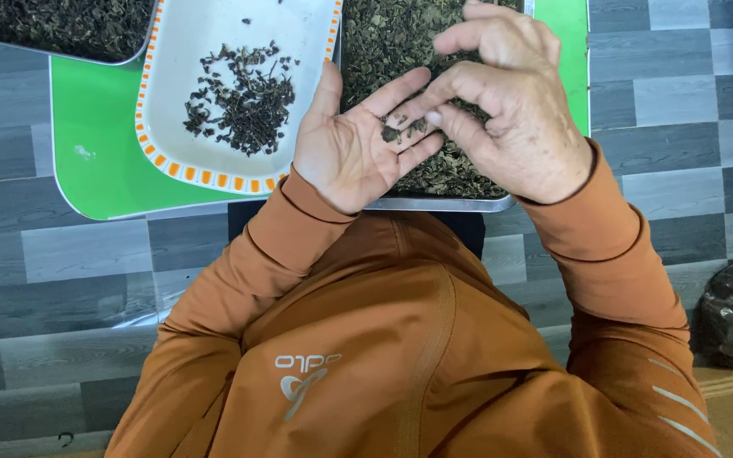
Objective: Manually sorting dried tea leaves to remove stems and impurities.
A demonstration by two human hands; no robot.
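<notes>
Sorting, by the look of it: the left hand (351, 148) lay flat and released, palm up, with a few leaves (400, 129) on it over the metal tray (434, 203). The right hand (511, 106) was picking at them, fingertips touching the leaves. The white plate (188, 51) sat just left, on the green board (95, 127). Next probably called for a careful pinch.

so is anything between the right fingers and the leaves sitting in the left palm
Nothing visible. The right hand has its fingertips right at the few dried leaves on the open left hand, held above the metal tray. No other thing lies between them.
</notes>
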